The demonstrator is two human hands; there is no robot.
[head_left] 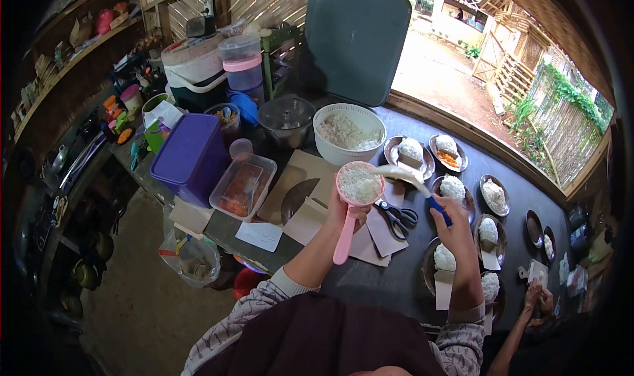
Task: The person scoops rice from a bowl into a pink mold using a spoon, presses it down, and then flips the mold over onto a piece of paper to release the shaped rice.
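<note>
Near the middle of the view, my left hand point(348, 216) is closed around a pink scoop point(344, 242) whose round cup is full of white rice point(360, 182). To its right, my right hand point(449, 221) grips the blue handle of a rice paddle point(403, 173). The paddle's pale blade reaches left to the cup's right rim. Behind the scoop stands a white bowl point(320, 135) partly filled with rice. Black scissors point(398, 221) lie on brown paper pieces between my hands.
Brown plates with rice mounds point(453, 188) cover the table's right side. A purple box point(188, 158) and a clear container of orange food point(243, 188) are at left. A co-worker's hands point(538, 297) hold something at far right. A dark tray point(360, 39) stands upright behind.
</note>
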